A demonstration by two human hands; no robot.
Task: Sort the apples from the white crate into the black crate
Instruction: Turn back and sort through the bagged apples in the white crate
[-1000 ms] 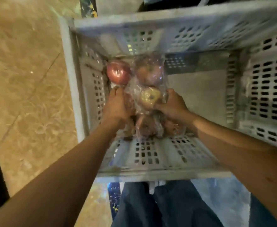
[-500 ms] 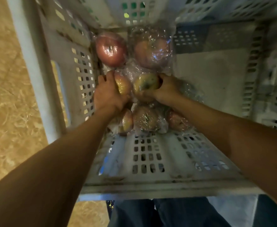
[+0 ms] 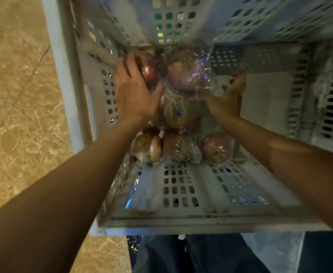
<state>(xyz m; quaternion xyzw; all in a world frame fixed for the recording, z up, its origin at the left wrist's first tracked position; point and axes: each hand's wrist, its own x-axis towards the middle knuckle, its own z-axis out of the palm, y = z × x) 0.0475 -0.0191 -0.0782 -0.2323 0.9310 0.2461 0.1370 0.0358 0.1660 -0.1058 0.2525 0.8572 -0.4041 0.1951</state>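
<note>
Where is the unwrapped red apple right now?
In the head view, the unwrapped red apple sits in the white crate's far left corner, under the left hand, beside a plastic-wrapped apple.

- The white crate [image 3: 181,219] has tall walls all around, so a hand can only go in from the top
- The apples [image 3: 181,113] fill the left part, close to the left wall
- Shiny plastic wrap [image 3: 189,69] covers most of them
- The right side of the floor [image 3: 264,99] is bare, with lots of room
</note>
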